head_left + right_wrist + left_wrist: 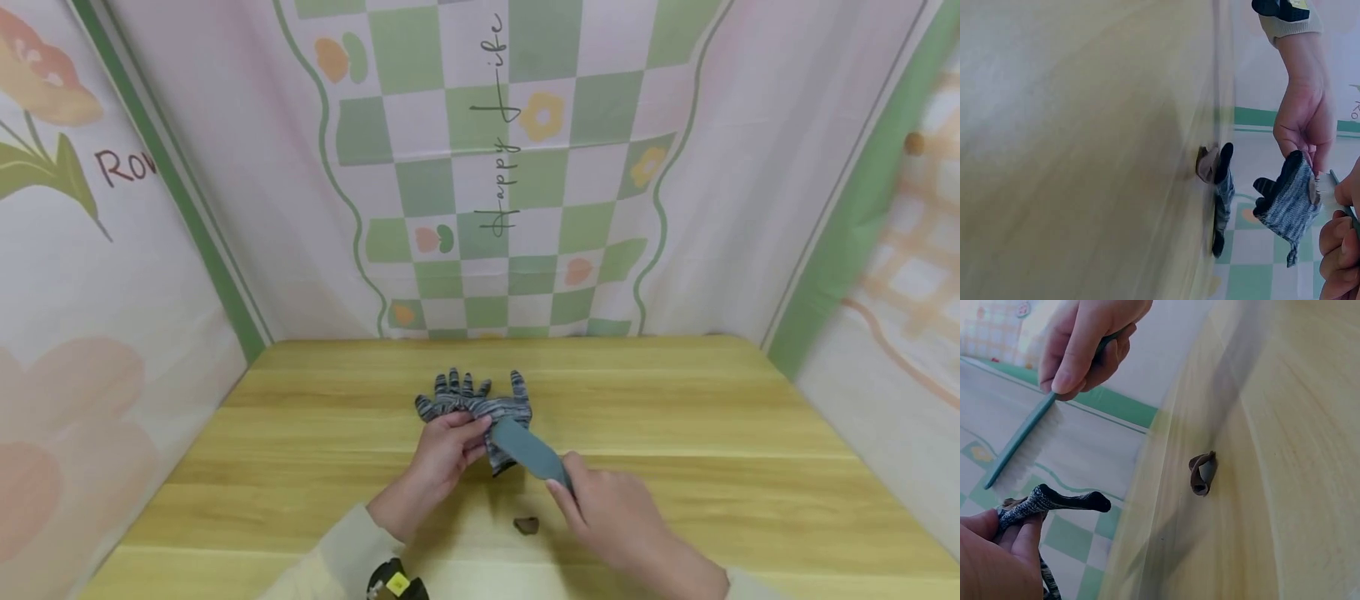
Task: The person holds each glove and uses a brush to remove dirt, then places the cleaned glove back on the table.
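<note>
My left hand (441, 457) pinches a grey-and-black knit glove (508, 408) by its body, holding it raised above the table. My right hand (617, 510) grips a teal-backed brush (528, 450), whose white bristles show in the left wrist view. The brush head is over the held glove; in the right wrist view its bristles are close to a small brownish patch (1314, 189) on the glove. A second knit glove (1224, 200) lies on the table beyond the left hand. A small curled brown piece (1202, 473), perhaps a dry leaf or peel, lies nearer on the wood.
The wood-grain table (300, 475) spreads beneath both hands. Patterned curtains (480, 167) hang behind its far edge and along both sides. A black device with a yellow mark (397, 581) sits at the left wrist.
</note>
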The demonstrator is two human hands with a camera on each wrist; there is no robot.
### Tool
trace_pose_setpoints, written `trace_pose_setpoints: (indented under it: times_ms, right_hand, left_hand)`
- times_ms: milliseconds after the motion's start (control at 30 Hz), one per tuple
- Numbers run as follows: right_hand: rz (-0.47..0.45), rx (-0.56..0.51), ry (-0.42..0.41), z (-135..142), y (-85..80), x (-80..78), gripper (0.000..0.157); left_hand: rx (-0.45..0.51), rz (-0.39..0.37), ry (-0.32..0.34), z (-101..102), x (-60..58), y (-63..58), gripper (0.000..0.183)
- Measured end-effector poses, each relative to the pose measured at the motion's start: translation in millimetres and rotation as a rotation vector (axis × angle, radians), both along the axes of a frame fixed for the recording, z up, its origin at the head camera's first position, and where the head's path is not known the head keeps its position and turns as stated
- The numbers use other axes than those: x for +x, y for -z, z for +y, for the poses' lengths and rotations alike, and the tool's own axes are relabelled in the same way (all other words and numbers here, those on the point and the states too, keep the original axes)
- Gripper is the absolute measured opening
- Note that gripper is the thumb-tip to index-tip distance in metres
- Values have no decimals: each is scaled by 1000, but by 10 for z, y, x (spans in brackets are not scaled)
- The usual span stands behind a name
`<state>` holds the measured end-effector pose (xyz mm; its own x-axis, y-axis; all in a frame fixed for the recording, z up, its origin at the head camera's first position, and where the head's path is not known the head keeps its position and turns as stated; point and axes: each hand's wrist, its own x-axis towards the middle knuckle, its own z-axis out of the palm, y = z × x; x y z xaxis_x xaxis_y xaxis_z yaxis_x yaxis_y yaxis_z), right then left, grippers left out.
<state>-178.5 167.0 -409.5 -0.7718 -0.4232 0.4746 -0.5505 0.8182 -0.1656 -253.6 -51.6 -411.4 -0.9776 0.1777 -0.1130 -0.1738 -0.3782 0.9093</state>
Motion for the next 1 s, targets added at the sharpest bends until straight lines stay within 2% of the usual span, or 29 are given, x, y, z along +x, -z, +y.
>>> trace_pose_setpoints:
  times_ms: [267, 467, 833, 1000]
  right_hand:
    - [-18, 4, -5, -55, 64, -13, 19]
    - [-55, 18, 29, -43, 83, -26, 18]
    - [-116, 17, 40, -1, 47, -24, 16]
    - [-143, 43, 72, 46, 38, -23, 17]
  left_hand:
    - [43, -18, 14, 17, 44, -26, 15]
    - [66, -21, -24, -7, 19, -34, 15]
    - [71, -25, -28, -14, -5, -47, 16]
    - [71, -25, -31, -20, -14, -51, 8]
